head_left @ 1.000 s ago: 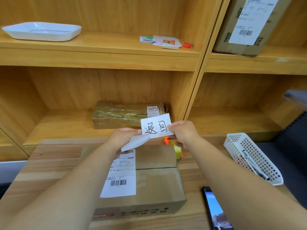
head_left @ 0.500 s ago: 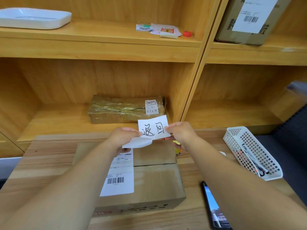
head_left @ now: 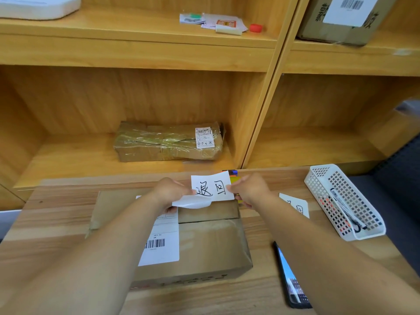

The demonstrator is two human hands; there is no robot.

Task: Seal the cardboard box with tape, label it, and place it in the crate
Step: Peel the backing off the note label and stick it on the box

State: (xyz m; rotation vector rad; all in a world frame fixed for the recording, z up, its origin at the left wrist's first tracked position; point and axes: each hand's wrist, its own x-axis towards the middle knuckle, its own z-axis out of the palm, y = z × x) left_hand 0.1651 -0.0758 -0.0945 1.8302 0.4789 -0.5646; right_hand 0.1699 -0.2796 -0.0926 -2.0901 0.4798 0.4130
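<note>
Both hands are up over the far end of the cardboard box (head_left: 211,242), which sits mid-surface. The handwritten label (head_left: 212,187) is held clear of the lid so its backing (head_left: 193,203) can curl away underneath. The left hand (head_left: 169,192) has its fingers pinched on that backing. The right hand (head_left: 250,189) has its fingers clamped on the label's right edge. Sticking it down looks next.

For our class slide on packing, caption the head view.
The left hand and right hand hold a handwritten label, backing partly peeled, above the cardboard box.
</note>
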